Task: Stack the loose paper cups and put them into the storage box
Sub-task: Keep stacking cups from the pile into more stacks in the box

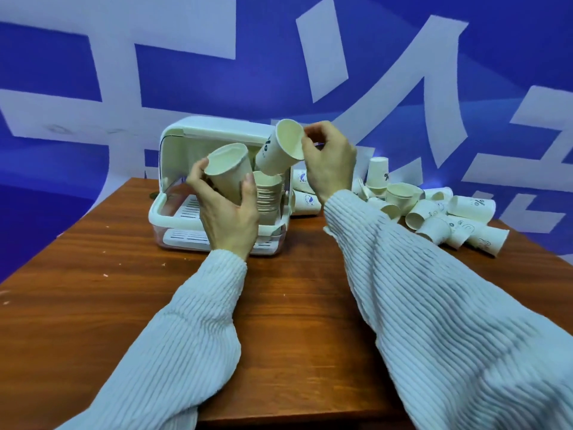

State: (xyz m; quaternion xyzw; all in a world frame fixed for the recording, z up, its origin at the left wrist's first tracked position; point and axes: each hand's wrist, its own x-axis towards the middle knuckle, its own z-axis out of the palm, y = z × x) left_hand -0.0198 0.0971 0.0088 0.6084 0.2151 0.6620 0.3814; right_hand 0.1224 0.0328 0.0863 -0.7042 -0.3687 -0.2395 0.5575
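The white plastic storage box (173, 212) with a rounded lid swung up stands on the brown wooden counter (124, 305), near its far edge, with its open side toward the person. Inside the box, at its right side, a stack of cream paper cups (268, 197) stands upright. In front of the box opening, the left hand (228, 212) grips one cream paper cup (228, 169) around its wall, mouth tilted up. Just right of it and a little higher, the right hand (328, 162) pinches the rim of a second cream paper cup (280, 148) with dark print, which lies tilted with its mouth toward the hand. The two cups are close but apart. To the right of the box, a heap of loose cream paper cups (434, 209) lies near the counter's right edge. In front of the box, the counter surface is bare under both ribbed white sleeves (434, 305).
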